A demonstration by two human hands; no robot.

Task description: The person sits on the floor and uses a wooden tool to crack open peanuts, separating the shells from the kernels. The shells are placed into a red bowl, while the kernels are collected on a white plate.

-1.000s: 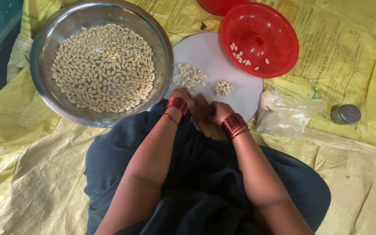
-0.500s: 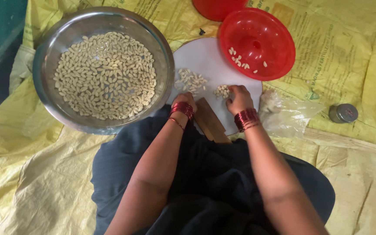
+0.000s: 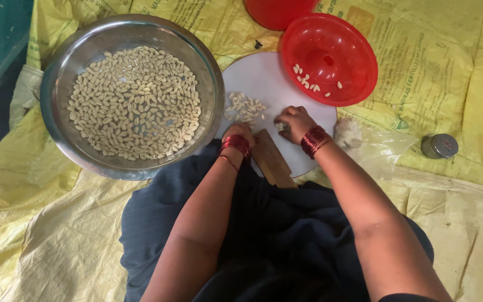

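A few pale nuts (image 3: 281, 127) sit pinched under the curled fingers of the right hand (image 3: 293, 122), on the near part of a white board (image 3: 264, 78). The left hand (image 3: 240, 133) rests closed at the far end of a wooden block (image 3: 270, 159), whose long axis runs from near right to far left. A small nut pile (image 3: 244, 107) lies just beyond. Left stands a steel bowl (image 3: 62, 61) of nuts, far right a red lid (image 3: 353, 50) overlapping the board. A small tin (image 3: 439, 146) lies right on the yellow sacking (image 3: 40, 246) covering the floor.

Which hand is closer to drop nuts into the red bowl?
The right hand, probably: it rests on the round white board just below the red plastic bowl, while the left hand sits farther away.
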